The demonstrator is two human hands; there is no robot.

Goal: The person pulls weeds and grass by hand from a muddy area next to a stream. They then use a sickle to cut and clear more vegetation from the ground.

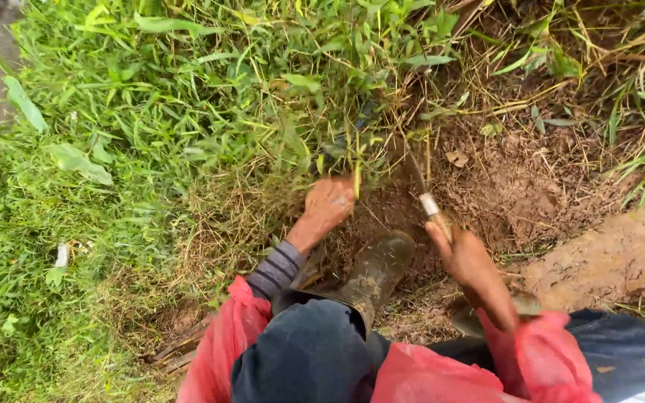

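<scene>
The left hand [328,203] is closed around a tuft of grass [352,153] just above the muddy boot [373,272], the right hand [463,257] grips a sickle [421,186] beside it; right of the boot lies bared soil [531,194], left of it uncut grass.

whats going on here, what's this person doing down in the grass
A person is crouched at the edge of thick grass. The left hand grips a tuft of grass stems, while the right hand holds a knife with its blade at the base of that tuft. A muddy rubber boot stands on bare soil beside them.
</scene>
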